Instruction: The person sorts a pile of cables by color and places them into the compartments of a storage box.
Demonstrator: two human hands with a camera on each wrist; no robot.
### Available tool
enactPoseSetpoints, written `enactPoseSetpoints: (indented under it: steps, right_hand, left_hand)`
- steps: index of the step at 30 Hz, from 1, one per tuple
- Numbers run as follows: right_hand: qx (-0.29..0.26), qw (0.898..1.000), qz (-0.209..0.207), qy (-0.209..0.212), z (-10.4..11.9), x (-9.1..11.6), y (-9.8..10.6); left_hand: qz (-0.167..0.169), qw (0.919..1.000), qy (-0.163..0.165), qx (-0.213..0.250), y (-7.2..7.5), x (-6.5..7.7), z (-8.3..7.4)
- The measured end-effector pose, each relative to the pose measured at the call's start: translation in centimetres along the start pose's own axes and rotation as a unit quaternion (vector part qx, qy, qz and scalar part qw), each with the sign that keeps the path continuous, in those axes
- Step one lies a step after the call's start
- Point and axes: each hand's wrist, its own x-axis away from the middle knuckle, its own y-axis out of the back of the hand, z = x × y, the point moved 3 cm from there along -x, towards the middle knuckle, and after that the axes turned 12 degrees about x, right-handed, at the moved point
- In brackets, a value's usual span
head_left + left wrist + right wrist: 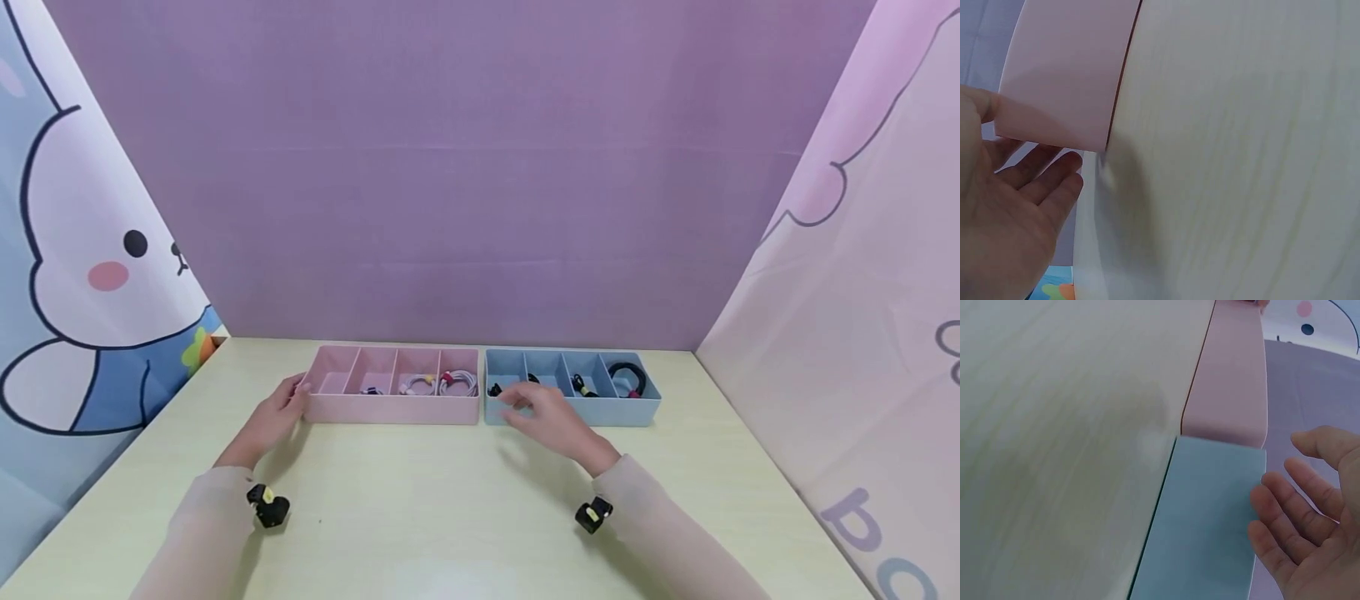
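Observation:
A pink divided box [390,410] and a blue divided box [615,412] stand side by side, a narrow gap between them. My left hand [279,412] rests against the pink box's left end, thumb by the top rim and fingers loosely extended beside the end wall. Over the blue box's left part hovers my right hand [551,419], fingers apart and nothing held. A coiled light cable with a red tie [457,383] and one with a yellow tie [417,384] lie in the pink box. The blue box holds a black coiled cable [628,379] and a yellow-tied black cable [582,386].
A small dark-tipped item [372,391] lies in the pink box's second compartment. Black bits [495,389] show in the blue box's left compartments, partly hidden by my hand. Behind the pale wooden table [405,508] hangs a purple cloth [465,183]; printed curtains flank both sides.

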Motion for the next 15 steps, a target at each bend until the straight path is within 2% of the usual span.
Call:
enactPoseSetpoints:
  steps: [5, 10, 15]
  right_hand:
    - [0.020, 1.000, -0.003, 0.002, -0.9, 0.7, 1.1]
    - [0.040, 0.999, -0.014, 0.006, -1.7, 1.3, 2.0]
    - [0.062, 0.998, -0.024, 0.001, -2.7, 2.1, 2.9]
  left_hand:
    - [-0.028, 0.9990, -0.033, -0.003, 0.1, -0.1, -0.3]
    - [-0.054, 0.9972, -0.051, -0.001, 0.2, -0.1, -0.7]
    - [-0.068, 0.9938, -0.082, -0.031, 0.2, 0.1, -1.1]
